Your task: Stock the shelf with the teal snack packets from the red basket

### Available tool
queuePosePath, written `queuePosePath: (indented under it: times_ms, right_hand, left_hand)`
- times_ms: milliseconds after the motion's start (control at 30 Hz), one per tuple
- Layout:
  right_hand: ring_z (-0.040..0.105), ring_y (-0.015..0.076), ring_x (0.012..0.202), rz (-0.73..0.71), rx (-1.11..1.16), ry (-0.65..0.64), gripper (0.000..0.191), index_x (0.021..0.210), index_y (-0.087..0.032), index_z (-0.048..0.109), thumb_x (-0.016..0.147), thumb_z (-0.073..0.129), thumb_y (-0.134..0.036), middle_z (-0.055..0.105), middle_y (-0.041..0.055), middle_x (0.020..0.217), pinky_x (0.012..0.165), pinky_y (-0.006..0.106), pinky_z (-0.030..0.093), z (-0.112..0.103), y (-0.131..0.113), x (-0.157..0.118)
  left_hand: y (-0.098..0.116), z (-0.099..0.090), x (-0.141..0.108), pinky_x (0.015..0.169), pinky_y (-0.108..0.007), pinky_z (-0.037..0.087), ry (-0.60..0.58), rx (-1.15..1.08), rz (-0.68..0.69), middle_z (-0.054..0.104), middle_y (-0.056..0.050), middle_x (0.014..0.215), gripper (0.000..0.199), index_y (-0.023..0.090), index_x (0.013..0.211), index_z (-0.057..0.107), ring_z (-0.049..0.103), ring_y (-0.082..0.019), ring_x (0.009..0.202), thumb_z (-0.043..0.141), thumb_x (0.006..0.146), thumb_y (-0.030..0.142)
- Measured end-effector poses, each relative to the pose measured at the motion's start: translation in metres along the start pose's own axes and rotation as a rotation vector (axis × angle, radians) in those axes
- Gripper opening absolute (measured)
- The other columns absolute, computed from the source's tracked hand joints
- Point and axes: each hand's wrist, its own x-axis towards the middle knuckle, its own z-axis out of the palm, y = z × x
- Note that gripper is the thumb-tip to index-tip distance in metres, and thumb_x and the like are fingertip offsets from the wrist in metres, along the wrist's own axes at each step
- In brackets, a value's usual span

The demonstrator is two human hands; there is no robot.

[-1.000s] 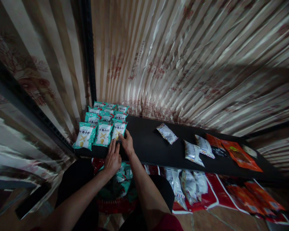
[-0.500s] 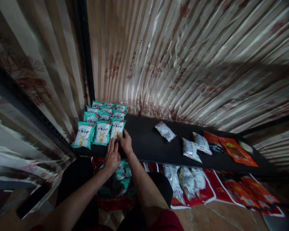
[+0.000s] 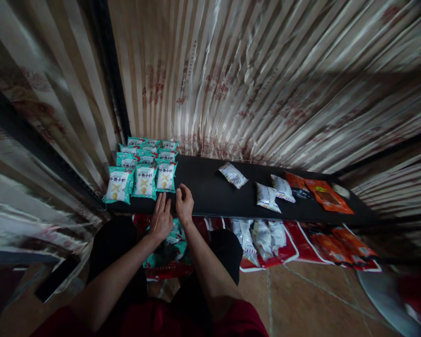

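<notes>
Here at the left end of the black shelf [image 3: 205, 189], the person has both bare hands by the near edge. The left hand [image 3: 161, 221] lies palm down with its fingers stretched out, their tips just on the near side of the near-right teal snack packet [image 3: 166, 176]. The right hand [image 3: 185, 203] is beside it, to the right, fingers loosely curled and slightly apart, just off that packet's lower right corner; I see nothing held in it.

That packet leans back with its printed face toward the person. To its left stand the near-middle teal snack packet [image 3: 144, 181] and the near-left teal snack packet [image 3: 118, 185], and the farther teal snack packets [image 3: 148, 160] run in rows behind them toward the striped curtain [image 3: 210, 84].

Farther right on the shelf, a silver-white packet [image 3: 233, 175] lies aslant by itself, well apart from the teal ones. Right of it are two more silver-white packets [image 3: 268, 196], then orange packets [image 3: 328, 195] and a pale round item [image 3: 341, 190] too dim to identify. Below the near edge, red bags [image 3: 293, 241] hold loose teal packets [image 3: 175, 241], white packets [image 3: 263, 238] and more orange packets [image 3: 338, 245].
</notes>
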Motion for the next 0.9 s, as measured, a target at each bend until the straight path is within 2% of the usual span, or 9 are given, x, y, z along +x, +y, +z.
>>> queuePosePath:
  times_ms: [133, 267, 400, 500, 600, 700, 900]
  right_hand:
    - [0.058, 0.0181, 0.1, -0.034, 0.013, 0.002, 0.035, 0.106, -0.016, 0.061, 0.088, 0.041, -0.038, 0.064, 0.0092, 0.107, 0.093, 0.032, 0.043, -0.011, 0.0, -0.027]
    - [0.059, 0.018, 0.097, -0.025, 0.006, -0.023, 0.031, 0.101, -0.019, 0.062, 0.088, 0.04, -0.035, 0.066, 0.0073, 0.101, 0.092, 0.032, 0.043, -0.02, 0.008, -0.06]
    - [0.06, 0.018, 0.094, -0.03, -0.052, -0.046, 0.028, 0.098, -0.019, 0.063, 0.088, 0.041, -0.034, 0.066, 0.007, 0.098, 0.09, 0.032, 0.044, -0.027, 0.025, -0.094]
    - [0.061, 0.0189, 0.094, 0.043, -0.153, -0.072, 0.028, 0.1, -0.017, 0.062, 0.087, 0.041, -0.03, 0.067, 0.0088, 0.1, 0.09, 0.032, 0.045, -0.029, 0.045, -0.11]
    - [0.062, 0.021, 0.098, 0.203, -0.325, -0.163, 0.029, 0.103, -0.015, 0.062, 0.082, 0.044, -0.022, 0.067, 0.0119, 0.105, 0.09, 0.033, 0.046, -0.028, 0.069, -0.116]
    - [0.062, 0.0224, 0.102, 0.307, -0.429, -0.257, 0.031, 0.107, -0.016, 0.063, 0.079, 0.047, -0.017, 0.066, 0.0135, 0.11, 0.091, 0.033, 0.045, -0.024, 0.088, -0.114]
    - [0.058, 0.023, 0.112, 0.386, -0.454, -0.271, 0.037, 0.111, -0.015, 0.061, 0.076, 0.051, -0.013, 0.064, 0.0144, 0.115, 0.094, 0.033, 0.044, -0.015, 0.113, -0.101]
  left_hand:
    - [0.005, 0.0, -0.019, 0.113, -0.046, 0.026, -0.065, 0.046, 0.056, 0.033, -0.019, 0.146, 0.052, 0.004, 0.129, 0.045, 0.017, -0.026, 0.14, 0.038, 0.077, 0.006]
    - [0.01, 0.003, -0.041, 0.114, -0.048, 0.02, -0.097, 0.048, 0.103, 0.032, -0.017, 0.147, 0.059, 0.009, 0.139, 0.032, 0.016, -0.025, 0.14, 0.039, 0.08, 0.01]
    - [0.012, 0.011, -0.069, 0.112, -0.048, 0.023, -0.137, 0.008, 0.065, 0.025, -0.015, 0.15, 0.061, 0.013, 0.143, 0.025, 0.01, -0.024, 0.141, 0.04, 0.084, 0.015]
    - [0.009, 0.018, -0.088, 0.11, -0.048, 0.027, -0.216, -0.019, 0.073, 0.025, -0.018, 0.15, 0.058, 0.008, 0.139, 0.032, 0.008, -0.025, 0.141, 0.038, 0.082, 0.011]
    - [0.002, 0.025, -0.1, 0.109, -0.048, 0.03, -0.258, -0.028, 0.055, 0.028, -0.019, 0.148, 0.056, 0.005, 0.133, 0.042, 0.011, -0.026, 0.141, 0.036, 0.077, 0.003]
    - [-0.005, 0.033, -0.103, 0.108, -0.05, 0.032, -0.301, -0.026, 0.0, 0.031, -0.018, 0.147, 0.06, 0.007, 0.131, 0.044, 0.016, -0.026, 0.14, 0.038, 0.072, 0.002]
    - [-0.011, 0.045, -0.095, 0.107, -0.05, 0.033, -0.455, 0.035, -0.121, 0.034, -0.017, 0.146, 0.063, 0.009, 0.133, 0.043, 0.021, -0.027, 0.139, 0.04, 0.07, 0.005]
